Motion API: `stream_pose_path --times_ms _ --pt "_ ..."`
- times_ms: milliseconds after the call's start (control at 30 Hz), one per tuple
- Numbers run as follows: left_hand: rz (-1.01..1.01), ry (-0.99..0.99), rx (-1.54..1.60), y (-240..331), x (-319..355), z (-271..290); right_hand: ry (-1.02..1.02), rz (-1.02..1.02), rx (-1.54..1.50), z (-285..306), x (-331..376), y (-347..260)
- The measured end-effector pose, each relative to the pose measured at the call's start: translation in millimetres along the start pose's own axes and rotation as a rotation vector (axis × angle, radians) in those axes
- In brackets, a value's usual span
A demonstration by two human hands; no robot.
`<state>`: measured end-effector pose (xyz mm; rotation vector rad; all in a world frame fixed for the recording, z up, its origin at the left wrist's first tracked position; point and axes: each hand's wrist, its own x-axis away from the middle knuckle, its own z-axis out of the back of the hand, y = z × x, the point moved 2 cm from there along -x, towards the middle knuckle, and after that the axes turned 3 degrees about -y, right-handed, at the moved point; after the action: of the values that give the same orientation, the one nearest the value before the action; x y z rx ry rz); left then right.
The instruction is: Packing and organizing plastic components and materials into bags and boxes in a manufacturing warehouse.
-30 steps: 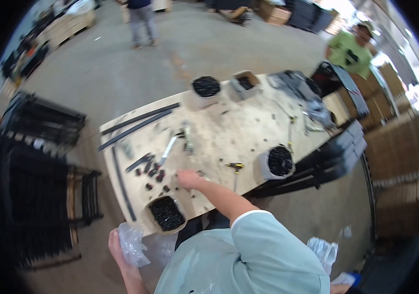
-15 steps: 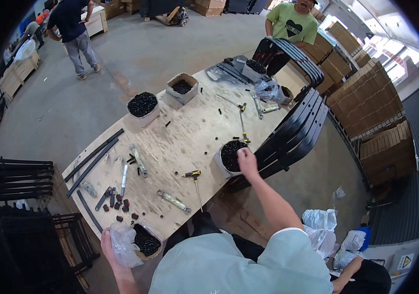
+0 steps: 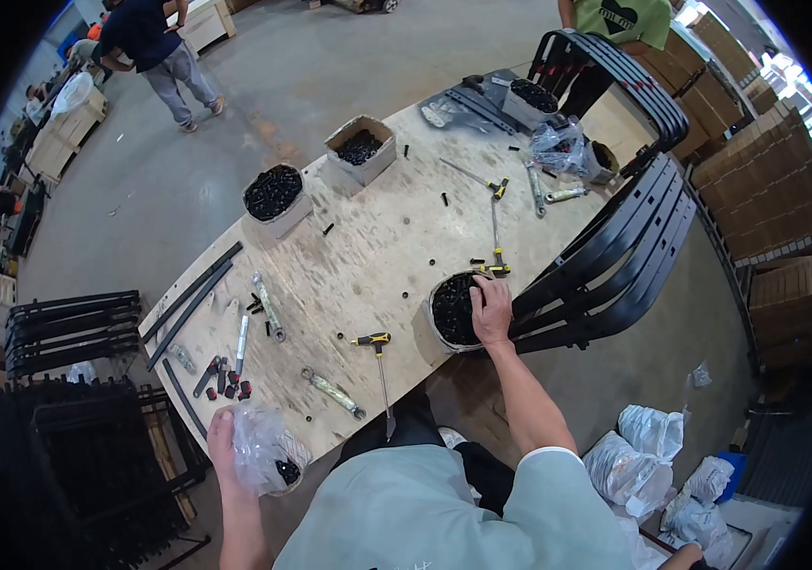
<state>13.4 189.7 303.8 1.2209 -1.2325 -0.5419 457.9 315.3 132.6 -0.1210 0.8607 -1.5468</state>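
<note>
My left hand [image 3: 223,445] grips a crumpled clear plastic bag [image 3: 262,439] at the table's near left corner; the bag hides some fingertips. Under the bag's right side is an open box [image 3: 298,454] with small black parts, mostly covered. My right hand [image 3: 492,312] rests palm down over the right rim of another box [image 3: 432,328], filled with small black hardware. Its thumb and fingers are apart, and I make out nothing between them. Just beyond that box lie yellow-and-black T-handle tools [image 3: 495,270]. A similar T-handle driver [image 3: 379,356] lies between my hands.
Two more boxes of black hardware [image 3: 275,226] [image 3: 375,169] stand along the table's [image 3: 368,256] far edge. Ratchet wrenches [image 3: 269,309] and black bars [image 3: 183,309] lie left. Curved black metal frames [image 3: 605,266] lean at the right edge. A person in green [image 3: 639,28] stands beyond.
My right hand has gone from reaching into the box with fingers together to lying spread over its rim. The plastic bag has shifted right, covering more of the left box. The view has shifted.
</note>
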Motion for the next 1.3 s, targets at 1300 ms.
stream_pose_path --times_ms 1300 --pt "-0.01 0.486 0.137 -68.8 169.1 56.7 -0.698 0.539 0.302 -174.0 -118.4 -67.4"
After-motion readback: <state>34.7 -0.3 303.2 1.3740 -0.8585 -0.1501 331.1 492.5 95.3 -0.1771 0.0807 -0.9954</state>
